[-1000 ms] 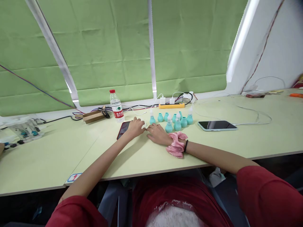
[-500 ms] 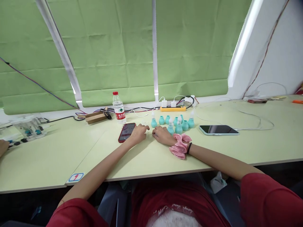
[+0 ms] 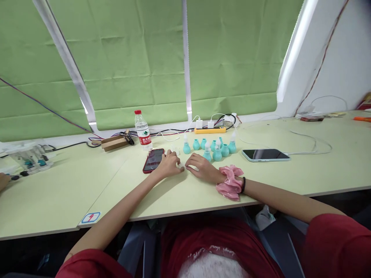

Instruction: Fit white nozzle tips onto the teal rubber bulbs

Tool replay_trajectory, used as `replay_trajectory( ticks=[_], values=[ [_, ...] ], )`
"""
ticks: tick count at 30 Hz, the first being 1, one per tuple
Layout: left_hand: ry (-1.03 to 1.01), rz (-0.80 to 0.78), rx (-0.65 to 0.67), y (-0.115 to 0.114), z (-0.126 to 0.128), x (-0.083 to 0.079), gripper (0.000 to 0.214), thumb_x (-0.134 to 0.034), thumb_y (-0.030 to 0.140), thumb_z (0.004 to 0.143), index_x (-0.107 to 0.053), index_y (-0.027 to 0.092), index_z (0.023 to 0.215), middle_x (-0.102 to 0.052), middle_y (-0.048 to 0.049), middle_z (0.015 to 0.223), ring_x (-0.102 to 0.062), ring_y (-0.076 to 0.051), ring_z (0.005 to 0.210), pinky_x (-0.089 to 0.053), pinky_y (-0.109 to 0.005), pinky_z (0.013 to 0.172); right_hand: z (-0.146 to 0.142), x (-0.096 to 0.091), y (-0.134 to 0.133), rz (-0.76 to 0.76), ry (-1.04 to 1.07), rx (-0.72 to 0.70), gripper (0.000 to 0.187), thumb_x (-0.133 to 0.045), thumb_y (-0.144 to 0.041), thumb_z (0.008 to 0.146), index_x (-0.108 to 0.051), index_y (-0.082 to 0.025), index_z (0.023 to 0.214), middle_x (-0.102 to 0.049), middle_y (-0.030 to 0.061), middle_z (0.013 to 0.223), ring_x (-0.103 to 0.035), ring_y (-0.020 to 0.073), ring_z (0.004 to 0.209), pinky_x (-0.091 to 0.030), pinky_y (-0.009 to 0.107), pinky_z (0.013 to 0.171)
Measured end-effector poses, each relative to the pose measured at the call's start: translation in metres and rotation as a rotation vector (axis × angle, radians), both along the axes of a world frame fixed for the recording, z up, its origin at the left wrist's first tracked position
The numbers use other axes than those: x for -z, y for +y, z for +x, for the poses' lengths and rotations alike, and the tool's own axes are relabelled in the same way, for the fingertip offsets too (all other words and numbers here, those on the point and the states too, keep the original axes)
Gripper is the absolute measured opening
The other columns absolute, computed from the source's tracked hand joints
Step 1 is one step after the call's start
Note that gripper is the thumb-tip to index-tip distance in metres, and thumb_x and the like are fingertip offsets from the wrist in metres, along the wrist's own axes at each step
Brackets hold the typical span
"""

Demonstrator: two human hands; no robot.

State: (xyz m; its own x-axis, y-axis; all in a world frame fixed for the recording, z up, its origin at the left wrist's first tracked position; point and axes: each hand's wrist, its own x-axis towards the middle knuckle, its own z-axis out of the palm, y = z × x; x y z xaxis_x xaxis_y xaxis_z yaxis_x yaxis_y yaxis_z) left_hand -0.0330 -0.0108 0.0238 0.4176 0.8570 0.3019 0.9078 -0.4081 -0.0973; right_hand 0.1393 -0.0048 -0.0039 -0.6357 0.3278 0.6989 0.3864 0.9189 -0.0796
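Note:
My left hand (image 3: 169, 164) rests on the pale green table (image 3: 290, 177) beside a red phone (image 3: 153, 160), fingers curled, pinching a small white piece (image 3: 181, 166) at its fingertips. My right hand (image 3: 202, 168), with a pink scrunchie (image 3: 230, 182) on the wrist, lies close to it, fingers bent over another small white piece (image 3: 193, 168). The fingertips of both hands nearly meet. Just behind the right hand stands a cluster of several teal rubber bulbs (image 3: 216, 148), some with white tips.
A water bottle (image 3: 142, 129), a wooden block (image 3: 114, 142) and a yellow power strip (image 3: 210, 130) with chargers line the back edge. A second phone (image 3: 265, 154) lies to the right on a cable. A clear container (image 3: 29, 158) and another person's hand (image 3: 2, 180) are far left.
Both hands have drawn back from the bulbs toward me and come together. Their fingers, lying flatter before, are now curled round small white pieces.

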Motion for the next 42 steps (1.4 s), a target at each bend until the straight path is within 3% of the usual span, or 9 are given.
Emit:
replay_trajectory(
  ticks=[3, 6, 10, 15, 18, 27, 42],
  values=[
    [-0.012, -0.112, 0.208, -0.005, 0.001, 0.0, 0.021, -0.048, 0.033, 0.068, -0.06, 0.016, 0.065, -0.056, -0.0069, 0.069, -0.048, -0.021, 0.079, -0.038, -0.029, 0.066, 0.007, 0.001, -0.004, -0.111, 0.124, -0.05, 0.009, -0.049, -0.017, 0.076, -0.057, -0.016, 0.08, -0.059, 0.0043, 0.075, -0.05, 0.0142, 0.074, -0.042, 0.028, 0.067],
    [0.006, -0.115, 0.286, -0.006, 0.002, 0.003, 0.019, -0.047, 0.029, 0.067, -0.058, 0.014, 0.064, -0.055, -0.006, 0.063, -0.05, -0.017, 0.067, -0.037, -0.026, 0.06, 0.009, 0.004, -0.001, -0.233, 0.172, -0.043, 0.009, -0.054, -0.015, 0.07, -0.06, -0.015, 0.077, -0.061, 0.0029, 0.072, -0.053, 0.0122, 0.069, -0.042, 0.025, 0.064],
    [-0.018, -0.112, 0.275, -0.006, 0.003, 0.004, 0.022, -0.047, 0.032, 0.068, -0.058, 0.014, 0.068, -0.055, -0.0059, 0.063, -0.051, -0.017, 0.064, -0.036, -0.025, 0.057, 0.009, 0.006, 0.007, -0.298, 0.147, -0.069, 0.01, -0.055, -0.012, 0.067, -0.062, -0.015, 0.074, -0.063, 0.0018, 0.072, -0.055, 0.011, 0.07, -0.043, 0.023, 0.066],
    [-0.226, -0.207, 0.304, -0.003, 0.003, 0.004, 0.027, -0.052, 0.032, 0.065, -0.055, 0.015, 0.085, -0.055, -0.0012, 0.067, -0.049, -0.012, 0.059, -0.036, -0.021, 0.055, 0.01, 0.005, 0.01, -0.303, 0.175, -0.024, 0.011, -0.054, -0.011, 0.066, -0.063, -0.014, 0.073, -0.063, 0.0022, 0.071, -0.055, 0.0108, 0.067, -0.043, 0.023, 0.063],
    [-0.301, -0.241, 0.312, 0.001, 0.002, 0.006, 0.023, -0.053, 0.028, 0.064, -0.056, 0.014, 0.083, -0.057, -0.0011, 0.069, -0.05, -0.011, 0.06, -0.037, -0.021, 0.055, 0.01, 0.002, 0.008, -0.295, 0.211, -0.006, 0.011, -0.053, -0.01, 0.065, -0.062, -0.014, 0.07, -0.062, 0.0023, 0.069, -0.054, 0.0102, 0.064, -0.043, 0.022, 0.061],
    [-0.294, -0.229, 0.3, 0.0, 0.004, 0.006, 0.018, -0.05, 0.026, 0.066, -0.06, 0.012, 0.069, -0.058, -0.0013, 0.061, -0.048, -0.01, 0.055, -0.035, -0.02, 0.052, 0.013, -0.004, 0.007, -0.323, 0.175, -0.03, 0.013, -0.057, -0.011, 0.063, -0.063, -0.015, 0.072, -0.064, 0.0018, 0.07, -0.055, 0.0105, 0.062, -0.044, 0.022, 0.061],
    [-0.27, -0.209, 0.304, -0.003, 0.005, 0.005, 0.018, -0.05, 0.024, 0.064, -0.063, 0.012, 0.068, -0.059, -0.0021, 0.062, -0.049, -0.011, 0.057, -0.036, -0.02, 0.054, 0.012, 0.001, 0.011, -0.262, 0.114, -0.054, 0.016, -0.054, -0.013, 0.07, -0.066, -0.018, 0.079, -0.066, 0.0022, 0.075, -0.055, 0.0139, 0.074, -0.044, 0.028, 0.069]
  ],
)
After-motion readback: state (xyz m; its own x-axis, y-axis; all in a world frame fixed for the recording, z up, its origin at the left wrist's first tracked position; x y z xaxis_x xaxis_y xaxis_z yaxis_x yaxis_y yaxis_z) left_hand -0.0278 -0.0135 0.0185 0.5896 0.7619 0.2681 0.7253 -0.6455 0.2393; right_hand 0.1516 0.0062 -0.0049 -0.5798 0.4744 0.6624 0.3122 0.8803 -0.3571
